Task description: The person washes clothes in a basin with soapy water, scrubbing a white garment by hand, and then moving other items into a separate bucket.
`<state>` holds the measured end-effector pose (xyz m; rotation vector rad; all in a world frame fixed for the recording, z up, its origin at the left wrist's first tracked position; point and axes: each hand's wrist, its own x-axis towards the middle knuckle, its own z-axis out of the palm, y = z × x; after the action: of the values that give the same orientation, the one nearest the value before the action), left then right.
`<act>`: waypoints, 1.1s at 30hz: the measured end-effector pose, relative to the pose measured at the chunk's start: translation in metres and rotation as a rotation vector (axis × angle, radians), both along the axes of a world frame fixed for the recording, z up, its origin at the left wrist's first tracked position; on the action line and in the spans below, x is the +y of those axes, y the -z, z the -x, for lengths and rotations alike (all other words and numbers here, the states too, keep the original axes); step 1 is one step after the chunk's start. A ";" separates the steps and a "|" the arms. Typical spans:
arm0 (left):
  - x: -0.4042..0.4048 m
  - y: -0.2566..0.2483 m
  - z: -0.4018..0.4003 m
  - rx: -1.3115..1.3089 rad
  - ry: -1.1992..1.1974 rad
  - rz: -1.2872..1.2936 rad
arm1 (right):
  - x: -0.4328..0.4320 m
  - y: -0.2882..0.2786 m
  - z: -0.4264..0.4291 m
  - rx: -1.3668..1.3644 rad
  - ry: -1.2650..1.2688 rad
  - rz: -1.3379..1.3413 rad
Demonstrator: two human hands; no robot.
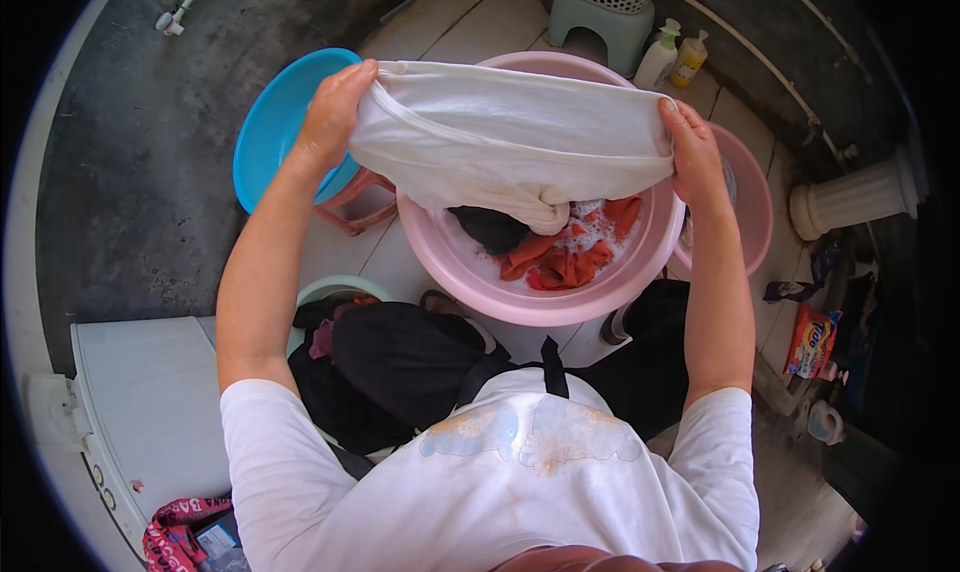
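Observation:
A white cloth garment (510, 118) is stretched between my two hands above a large pink basin (442, 272). My left hand (334, 111) grips its upper left corner, and my right hand (690, 148) grips its right end. The garment's bunched lower part (551, 216) hangs down into the basin; whether it touches the contents I cannot tell. Inside the basin lie an orange-red cloth (566, 264) and a dark cloth (491, 229) among white suds (589, 227). The garment covers the basin's middle and part of its far rim.
A blue basin (262, 148) rests at the left by a reddish plastic stool (360, 201). A smaller pink basin (754, 197) stands right. Behind are pump bottles (660, 54) and a green stool (600, 28). A white washing machine (150, 399) stands left; a Tide packet (812, 341) lies right.

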<state>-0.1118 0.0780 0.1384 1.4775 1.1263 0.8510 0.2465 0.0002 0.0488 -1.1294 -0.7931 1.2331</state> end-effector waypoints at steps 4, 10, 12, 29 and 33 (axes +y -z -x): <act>-0.001 -0.004 0.003 0.004 0.018 0.098 | -0.008 -0.010 0.002 -0.180 -0.118 0.055; 0.003 -0.004 0.005 -0.213 -0.034 0.274 | -0.022 -0.005 0.019 -1.008 -0.369 -0.142; 0.005 -0.004 0.006 -0.329 -0.023 0.390 | -0.020 -0.012 0.018 -0.870 -0.374 -0.029; -0.026 0.015 -0.001 0.034 0.285 0.442 | -0.013 0.005 0.028 0.784 -0.458 0.010; -0.034 0.031 -0.012 -0.362 0.246 0.450 | -0.017 -0.004 0.037 0.888 -0.502 0.025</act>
<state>-0.1002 0.0436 0.1077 1.0121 0.7803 0.6101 0.2097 -0.0166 0.0531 -0.2959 -0.3662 1.9528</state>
